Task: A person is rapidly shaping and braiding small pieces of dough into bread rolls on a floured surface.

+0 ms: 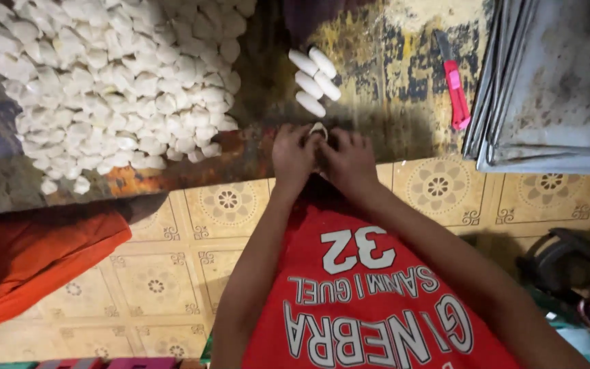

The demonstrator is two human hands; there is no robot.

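**A:** What does the head camera show?

**B:** Looking straight down: a person in a red shirt works at a worn, stained desk [390, 75]. The left hand [292, 156] and the right hand [349, 160] are pressed together at the desk's near edge, both curled closed around one small white dough piece [318, 129].

**A:** Where does that piece lie relative to the hands?

**B:** At the fingertips, on the side away from the body, peeking out between both hands. Only its top shows, so I cannot tell its long axis. Neither hand is clearly nearer; they share it.

**A:** What is around it?

**B:** Just beyond the hands lie four shaped white rolls [314, 80], close together, their long axes slanting toward upper left. Farther left is a large heap of small white dough lumps [110, 82]. To the right lie a pink cutter knife [455, 85] and stacked grey metal trays [548, 82]. Orange cloth [35, 260] rests on the patterned floor [172, 273].
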